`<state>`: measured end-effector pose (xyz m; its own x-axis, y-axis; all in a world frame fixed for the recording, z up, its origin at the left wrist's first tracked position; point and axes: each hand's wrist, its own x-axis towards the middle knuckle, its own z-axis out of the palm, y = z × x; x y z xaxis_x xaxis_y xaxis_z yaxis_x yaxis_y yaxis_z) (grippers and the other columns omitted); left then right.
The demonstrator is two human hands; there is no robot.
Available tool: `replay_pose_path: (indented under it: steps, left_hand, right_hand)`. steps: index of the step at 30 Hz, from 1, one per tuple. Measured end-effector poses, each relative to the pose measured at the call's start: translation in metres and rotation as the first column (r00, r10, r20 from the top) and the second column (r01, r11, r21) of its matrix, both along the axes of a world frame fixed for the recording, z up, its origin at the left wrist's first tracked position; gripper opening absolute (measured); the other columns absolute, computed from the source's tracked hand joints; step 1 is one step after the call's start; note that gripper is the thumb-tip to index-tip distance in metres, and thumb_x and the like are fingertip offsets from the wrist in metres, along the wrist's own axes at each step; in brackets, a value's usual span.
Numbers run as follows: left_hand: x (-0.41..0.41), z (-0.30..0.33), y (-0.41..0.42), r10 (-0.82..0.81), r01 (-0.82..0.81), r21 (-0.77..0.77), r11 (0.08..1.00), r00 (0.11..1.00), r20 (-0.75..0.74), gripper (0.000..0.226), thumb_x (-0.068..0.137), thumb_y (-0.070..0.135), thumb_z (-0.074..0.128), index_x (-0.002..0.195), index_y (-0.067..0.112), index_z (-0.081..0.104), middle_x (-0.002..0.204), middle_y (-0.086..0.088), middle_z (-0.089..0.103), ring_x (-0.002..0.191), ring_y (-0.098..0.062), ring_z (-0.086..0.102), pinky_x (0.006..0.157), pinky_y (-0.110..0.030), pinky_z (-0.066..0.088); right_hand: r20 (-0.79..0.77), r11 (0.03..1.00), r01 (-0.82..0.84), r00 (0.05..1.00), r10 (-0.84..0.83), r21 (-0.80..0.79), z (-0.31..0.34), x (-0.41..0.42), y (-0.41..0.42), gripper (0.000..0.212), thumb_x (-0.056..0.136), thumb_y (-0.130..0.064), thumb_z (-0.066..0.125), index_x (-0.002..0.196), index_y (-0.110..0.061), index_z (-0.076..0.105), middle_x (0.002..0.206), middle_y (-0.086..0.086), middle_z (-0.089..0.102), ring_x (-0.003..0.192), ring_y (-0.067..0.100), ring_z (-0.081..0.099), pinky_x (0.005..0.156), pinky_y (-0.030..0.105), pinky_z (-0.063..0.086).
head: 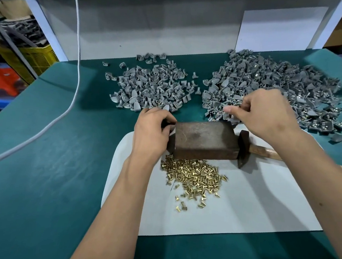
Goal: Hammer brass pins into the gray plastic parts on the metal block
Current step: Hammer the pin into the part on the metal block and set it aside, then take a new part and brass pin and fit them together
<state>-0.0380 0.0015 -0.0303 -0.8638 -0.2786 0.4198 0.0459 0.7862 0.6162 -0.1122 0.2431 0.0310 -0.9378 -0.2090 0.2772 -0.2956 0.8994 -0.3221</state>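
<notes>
Your left hand [152,130] grips the block [204,140], your right hand [264,112] pinches a part [228,115]; shifting the block risks scattering the pins [195,174] below.

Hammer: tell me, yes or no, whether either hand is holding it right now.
No. The hammer lies on the white sheet right of the metal block, with neither hand on its handle.

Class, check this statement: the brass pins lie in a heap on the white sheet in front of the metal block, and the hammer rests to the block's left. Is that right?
One detail is wrong. The head view shows the hammer resting to the right of the metal block, not its left. The brass pins do lie heaped on the white sheet in front of the block.
</notes>
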Motion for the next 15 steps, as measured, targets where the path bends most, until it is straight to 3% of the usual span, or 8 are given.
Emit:
replay_pose_path:
  steps: [3, 5, 7, 9, 12, 15]
  left_hand:
    - [0.0, 0.0, 0.001, 0.033, -0.033, 0.011, 0.999, 0.999, 0.015, 0.023, 0.083, 0.008, 0.08, 0.078, 0.027, 0.068, 0.087, 0.013, 0.061, 0.091, -0.01, 0.049, 0.095, -0.039, 0.048]
    - [0.0, 0.001, 0.002, 0.031, -0.031, 0.002, 1.0, 0.999, 0.028, 0.019, 0.084, 0.009, 0.079, 0.082, 0.025, 0.068, 0.089, 0.011, 0.063, 0.095, -0.016, 0.053, 0.088, -0.039, 0.049]
    - [0.0, 0.0, 0.002, 0.022, -0.022, -0.014, 1.0, 0.999, 0.037, 0.019, 0.088, 0.009, 0.074, 0.1, 0.024, 0.07, 0.096, 0.006, 0.066, 0.099, -0.021, 0.056, 0.086, -0.039, 0.049]
    - [0.0, 0.001, 0.001, 0.016, -0.016, -0.001, 1.0, 0.999, 0.042, 0.028, 0.093, 0.01, 0.067, 0.117, 0.024, 0.07, 0.105, -0.001, 0.066, 0.104, -0.026, 0.058, 0.091, -0.04, 0.049]
    - [-0.002, 0.001, -0.002, 0.029, -0.03, 0.021, 0.999, 0.999, 0.039, 0.025, 0.099, 0.015, 0.059, 0.12, 0.019, 0.074, 0.108, -0.009, 0.066, 0.106, -0.032, 0.059, 0.092, -0.038, 0.047]
    - [-0.002, 0.0, -0.003, 0.07, -0.07, 0.039, 0.997, 0.998, 0.003, 0.022, 0.101, 0.017, 0.059, 0.113, 0.012, 0.077, 0.105, -0.013, 0.07, 0.101, -0.032, 0.061, 0.087, -0.035, 0.046]
  right_hand:
    - [-0.026, 0.995, -0.092, 0.995, 0.093, 0.032, 0.007, 0.012, -0.009, 0.05, 0.089, -0.062, 0.065, 0.059, -0.023, 0.059, 0.057, 0.0, 0.061, 0.059, 0.02, 0.059, 0.065, 0.029, 0.042]
    - [0.0, 0.953, -0.299, 0.954, 0.3, 0.044, 0.018, 0.029, -0.02, 0.039, 0.09, -0.059, 0.064, 0.066, -0.029, 0.06, 0.066, -0.008, 0.063, 0.065, 0.013, 0.061, 0.064, 0.028, 0.046]
    - [0.109, 0.836, -0.549, 0.832, 0.544, 0.015, 0.03, 0.051, -0.036, 0.029, 0.087, -0.056, 0.068, 0.072, -0.032, 0.065, 0.068, -0.018, 0.063, 0.064, 0.001, 0.061, 0.06, 0.019, 0.047]
    - [0.263, 0.677, -0.736, 0.648, 0.715, -0.028, 0.034, 0.072, -0.052, 0.017, 0.083, -0.045, 0.08, 0.076, -0.031, 0.073, 0.065, -0.021, 0.063, 0.064, -0.004, 0.062, 0.056, 0.011, 0.043]
    - [0.446, 0.508, -0.861, 0.464, 0.766, 0.023, 0.025, 0.095, -0.072, 0.013, 0.077, -0.036, 0.086, 0.085, -0.03, 0.078, 0.06, -0.023, 0.06, 0.064, -0.007, 0.06, 0.057, 0.01, 0.043]
    - [0.533, 0.511, -0.854, 0.48, 0.696, 0.102, 0.014, 0.106, -0.079, 0.018, 0.075, -0.036, 0.087, 0.077, -0.027, 0.071, 0.055, -0.019, 0.059, 0.058, -0.005, 0.059, 0.05, 0.013, 0.043]
